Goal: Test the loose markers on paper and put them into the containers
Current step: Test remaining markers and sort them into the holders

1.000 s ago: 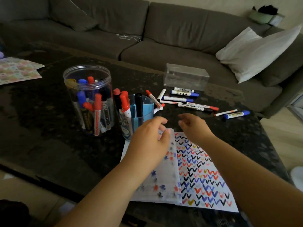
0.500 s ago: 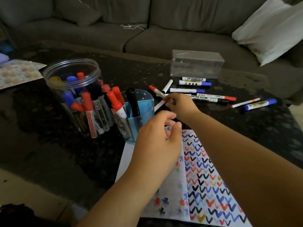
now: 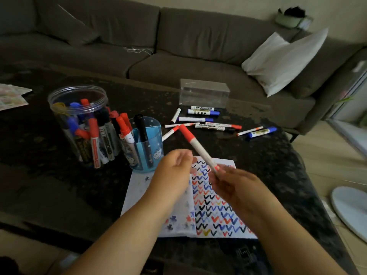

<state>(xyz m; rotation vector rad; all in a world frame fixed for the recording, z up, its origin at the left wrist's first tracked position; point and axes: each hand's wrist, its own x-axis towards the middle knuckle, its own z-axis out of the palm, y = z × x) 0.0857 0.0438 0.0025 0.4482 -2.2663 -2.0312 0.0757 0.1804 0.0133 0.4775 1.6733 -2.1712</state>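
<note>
My right hand (image 3: 235,185) grips the lower end of a white marker with a red cap (image 3: 195,146), which points up and to the left above the paper (image 3: 216,213). The paper is covered in rows of coloured check marks. My left hand (image 3: 173,174) hovers just left of the marker with its fingers loosely curled and holds nothing. A clear round jar (image 3: 79,120) and a blue cup (image 3: 148,147), both full of markers, stand to the left. Several loose markers (image 3: 206,121) lie on the table beyond the paper.
A clear plastic box (image 3: 204,94) sits behind the loose markers on the dark table (image 3: 39,175). Patterned sheets (image 3: 10,97) lie at the far left. A grey sofa with a white pillow (image 3: 282,60) runs along the back. A white round object (image 3: 351,209) is on the floor at right.
My right hand reached to the loose markers, picked up the red-capped marker and brought it back over the paper. My left hand lifted off the paper.
</note>
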